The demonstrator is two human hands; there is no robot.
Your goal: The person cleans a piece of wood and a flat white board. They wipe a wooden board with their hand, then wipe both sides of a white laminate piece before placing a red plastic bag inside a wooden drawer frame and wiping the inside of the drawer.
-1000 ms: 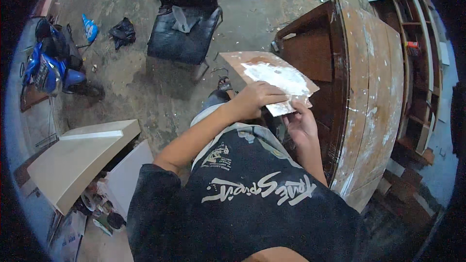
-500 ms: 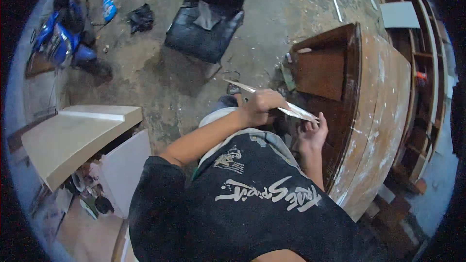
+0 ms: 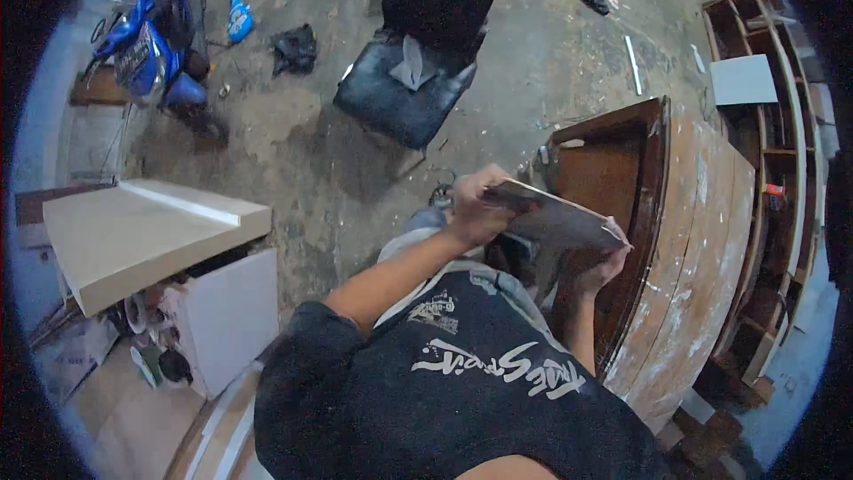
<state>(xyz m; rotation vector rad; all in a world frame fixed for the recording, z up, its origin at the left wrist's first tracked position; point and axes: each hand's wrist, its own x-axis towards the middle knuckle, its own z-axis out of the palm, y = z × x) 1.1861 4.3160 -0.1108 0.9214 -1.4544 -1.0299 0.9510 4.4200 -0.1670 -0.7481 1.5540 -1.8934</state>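
Between my hands is a thin flat sheet [image 3: 562, 224] with a dark grey face and a pale upper edge; I cannot tell its material. My left hand [image 3: 482, 209] is closed around its left end, knuckles up. At the opposite end, my right hand [image 3: 604, 268] grips the lower right corner, with the fingers partly hidden by the sheet. The sheet is tilted in front of my waist, beside a brown wooden cabinet [image 3: 660, 178] that lies with its dark, hollow side toward me.
A black chair [image 3: 400, 93] with a grey cloth on its seat stands ahead. A cream drawer-like cabinet [image 3: 160, 240] is at my left. Farther off are a blue motorbike [image 3: 147, 53] and a black bag [image 3: 293, 49]. Wooden shelving [image 3: 786, 151] lines the right side.
The sheet has turned from nearly edge-on to showing its dark face. Both hands have kept hold of it and shifted slightly right in the view. The whole view has also shifted.
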